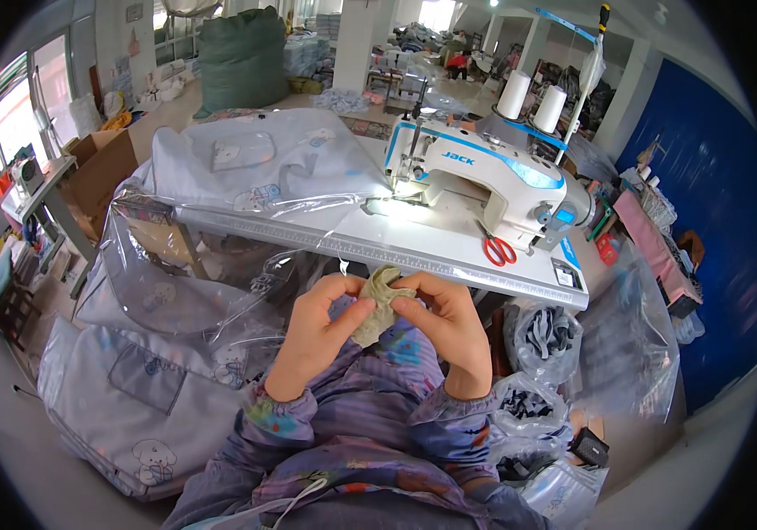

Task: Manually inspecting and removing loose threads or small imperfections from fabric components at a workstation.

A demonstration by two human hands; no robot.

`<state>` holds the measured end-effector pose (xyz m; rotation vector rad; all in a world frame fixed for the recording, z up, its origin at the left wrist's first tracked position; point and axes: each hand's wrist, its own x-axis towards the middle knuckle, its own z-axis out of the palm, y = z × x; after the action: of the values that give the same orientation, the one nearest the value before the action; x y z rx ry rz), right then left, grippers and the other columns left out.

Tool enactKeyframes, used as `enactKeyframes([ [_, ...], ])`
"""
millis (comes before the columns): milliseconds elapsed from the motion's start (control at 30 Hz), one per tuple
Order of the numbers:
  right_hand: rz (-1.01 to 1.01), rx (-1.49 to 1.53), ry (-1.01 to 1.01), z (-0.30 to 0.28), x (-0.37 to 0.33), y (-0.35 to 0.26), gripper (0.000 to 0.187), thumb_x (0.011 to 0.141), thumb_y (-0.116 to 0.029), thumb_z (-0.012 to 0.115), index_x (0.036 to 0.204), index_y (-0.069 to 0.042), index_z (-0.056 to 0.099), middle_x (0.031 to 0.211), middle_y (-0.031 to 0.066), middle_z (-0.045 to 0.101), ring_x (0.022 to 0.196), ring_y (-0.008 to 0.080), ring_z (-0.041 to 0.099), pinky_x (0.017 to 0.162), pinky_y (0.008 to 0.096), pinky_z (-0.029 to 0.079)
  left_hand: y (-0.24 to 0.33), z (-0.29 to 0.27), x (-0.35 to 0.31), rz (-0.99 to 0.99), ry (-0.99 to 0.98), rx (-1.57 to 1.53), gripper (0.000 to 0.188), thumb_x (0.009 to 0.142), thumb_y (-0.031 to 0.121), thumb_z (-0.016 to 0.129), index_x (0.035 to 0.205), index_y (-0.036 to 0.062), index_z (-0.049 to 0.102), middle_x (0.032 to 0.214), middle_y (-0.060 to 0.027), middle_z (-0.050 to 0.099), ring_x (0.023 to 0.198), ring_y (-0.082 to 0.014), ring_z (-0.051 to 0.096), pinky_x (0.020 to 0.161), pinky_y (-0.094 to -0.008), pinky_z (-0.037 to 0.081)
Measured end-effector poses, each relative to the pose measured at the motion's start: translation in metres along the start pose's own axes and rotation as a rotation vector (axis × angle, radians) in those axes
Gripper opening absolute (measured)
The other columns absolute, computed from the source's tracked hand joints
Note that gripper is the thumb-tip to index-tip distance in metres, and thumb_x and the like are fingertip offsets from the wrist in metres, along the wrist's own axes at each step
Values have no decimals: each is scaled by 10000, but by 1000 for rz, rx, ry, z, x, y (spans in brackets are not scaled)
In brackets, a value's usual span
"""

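Both sets of fingertips are pinched shut on a small scrap of pale greenish-beige fabric point(380, 305) at the centre of the frame, just below the table edge. The left hand point(318, 331) grips its left side with thumb and forefinger pressed together; the right hand point(446, 329) clamps its right side, thumb on top. The scrap runs roughly upright between them, its upper end poking above the fingertips, and both hands sit about equally close to it. Whether it is one folded piece or two layers is hard to tell from here.

Above the hands, the white sewing table point(325, 231) crosses the frame, with a white and blue sewing machine point(476, 172) at upper right and red-handled scissors point(499, 249) lying on the table beside it. Clear plastic bags point(175, 274) of pale printed cloth hang at the left. At lower right, another clear bag point(548, 336) holds dark grey fabric pieces
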<state>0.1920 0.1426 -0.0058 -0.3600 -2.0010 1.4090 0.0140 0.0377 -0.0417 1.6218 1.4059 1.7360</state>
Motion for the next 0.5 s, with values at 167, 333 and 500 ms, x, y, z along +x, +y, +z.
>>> enactKeyframes([
  [167,-84,-85,85,12,1,-9,139,942,-26,674,1049,63,673,915,44,687,878,92,599,798,251,480,-3,13,2,-51,175,-133,175,947,86,643,1072,-37,642,962,-108,679,895,-176,631,805,-299,484],
  [333,-149,-127,132,17,1,-16,119,930,-17,676,1020,60,682,899,62,697,862,108,613,792,262,487,4,16,6,-49,210,-145,168,960,82,622,1079,-36,638,953,-89,682,881,-139,621,799,-283,485],
  [500,-157,-221,130,16,0,-18,125,907,-11,697,1012,57,693,884,75,699,850,119,626,785,268,486,5,16,7,-50,227,-150,164,967,82,614,1077,-36,637,950,-76,682,888,-120,614,806,-271,485],
])
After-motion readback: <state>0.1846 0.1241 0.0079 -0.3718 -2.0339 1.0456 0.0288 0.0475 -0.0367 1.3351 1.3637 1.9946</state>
